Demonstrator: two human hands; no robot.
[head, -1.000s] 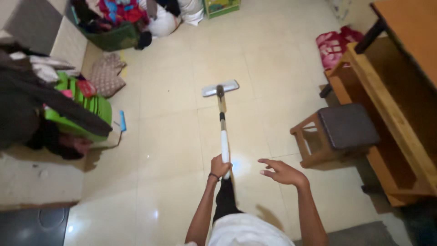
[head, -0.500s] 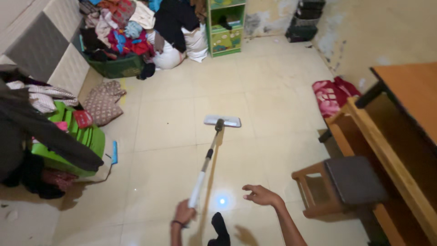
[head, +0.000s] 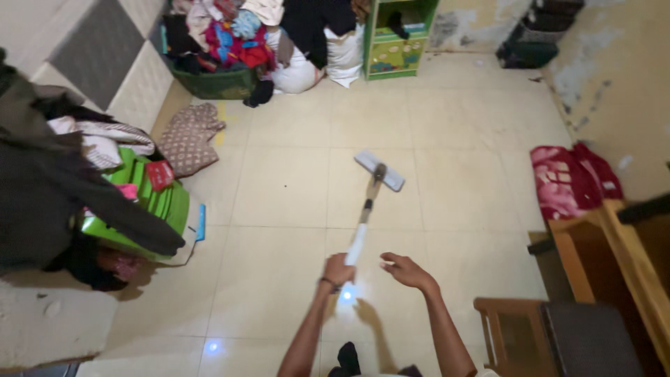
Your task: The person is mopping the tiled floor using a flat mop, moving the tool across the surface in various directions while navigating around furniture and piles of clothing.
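mop [head: 368, 202] amid open floor [head: 453, 139]

The floor [head: 447, 126] was smooth, glossy cream tile that threw back small spots of light. The mop [head: 368, 202] had a pale, smooth plastic-looking handle and a flat, matt grey head. The stool [head: 558, 342] was varnished wood with a dark matt seat. Heaped cloth [head: 223, 31] looked soft and crumpled. The wall [head: 614, 63] was rough, patchy plaster.

Tiled floor [head: 293, 188], flat mop [head: 379, 170], stool [head: 558, 338]
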